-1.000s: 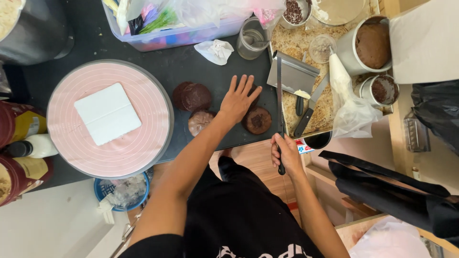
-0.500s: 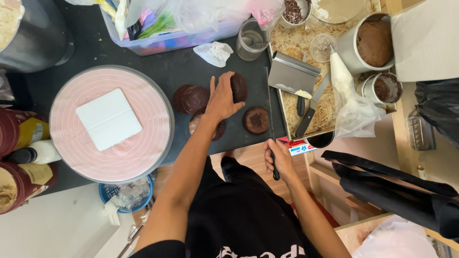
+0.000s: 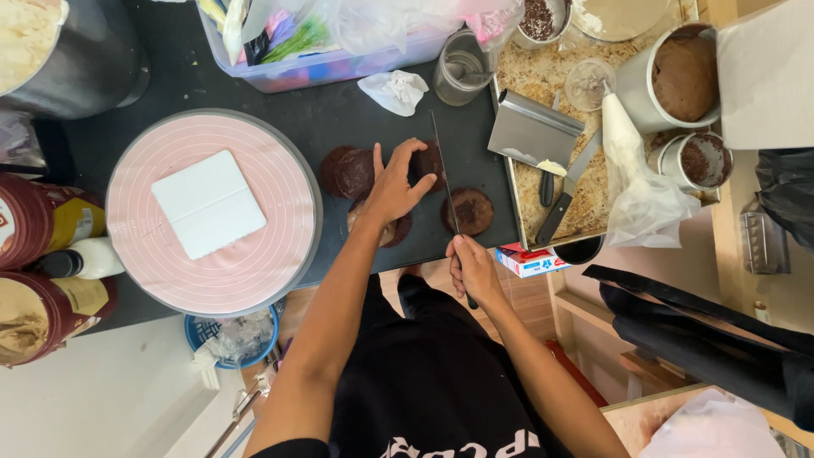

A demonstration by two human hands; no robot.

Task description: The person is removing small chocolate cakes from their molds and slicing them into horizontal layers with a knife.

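Dark bench (image 3: 356,119) runs left to right; pink turntable (image 3: 212,212) on its left side, a white square board (image 3: 209,203) lying on top, bare. Right of the bench, a crumb-strewn metal tray (image 3: 543,85) carries a bench scraper (image 3: 534,131), a piping bag (image 3: 632,178) and two tins of brown crumb or filling. Between turntable and tray lie small round chocolate cake layers: one left (image 3: 346,171), one right (image 3: 471,210), one near (image 3: 392,229) partly under the wrist, and one under the left hand (image 3: 394,182). Progress, as judged: rounds are baked and laid out, nothing yet stacked on the board, cutting looks just begun. Left hand spreads wide, fingers curled over the far round (image 3: 428,161), pressing it to the bench. Right hand (image 3: 471,270) sits at the near bench edge, fist closed tight round a knife handle; the long thin knife (image 3: 443,174) points far, its blade running alongside the held round. Cannot tell whether the edge has entered the cake.
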